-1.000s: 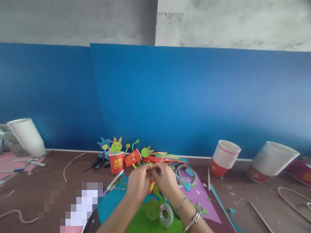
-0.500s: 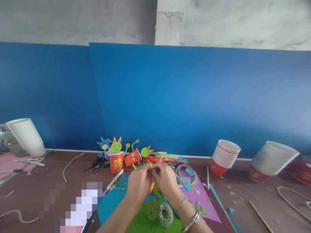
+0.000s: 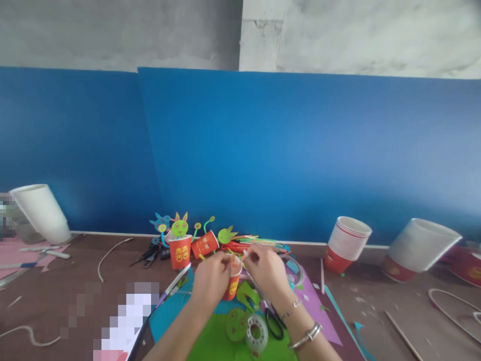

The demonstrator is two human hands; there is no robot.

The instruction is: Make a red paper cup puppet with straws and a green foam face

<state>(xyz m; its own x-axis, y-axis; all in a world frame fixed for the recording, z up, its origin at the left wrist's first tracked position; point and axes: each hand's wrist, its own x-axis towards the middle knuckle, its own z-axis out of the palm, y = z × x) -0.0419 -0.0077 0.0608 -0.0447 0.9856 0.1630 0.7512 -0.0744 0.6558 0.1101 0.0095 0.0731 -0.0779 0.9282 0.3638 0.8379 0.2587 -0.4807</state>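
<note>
My left hand point(image 3: 212, 276) is closed in a pinch at the left rim of a red paper cup point(image 3: 232, 286), with a yellow straw piece showing by its fingers. To the right of that cup, my right hand point(image 3: 265, 268) is pinched on something small and whitish that I cannot make out. Just below the hands lie green paper scraps point(image 3: 248, 295), a round green paper face point(image 3: 236, 324), a clear tape roll point(image 3: 257, 333) and black-handled scissors point(image 3: 274, 323), partly under my right wrist.
Behind the hands stand a decorated red cup point(image 3: 181, 253), a tipped red cup point(image 3: 205, 244) and a pile of colored straws point(image 3: 255, 245). Stacked cups point(image 3: 347, 244) are at the right, white cups point(image 3: 41, 213) far left. A blue panel point(image 3: 281, 150) closes the back.
My hands have moved apart, my right hand shifting right. The red cup between them and the scissors now show more fully.
</note>
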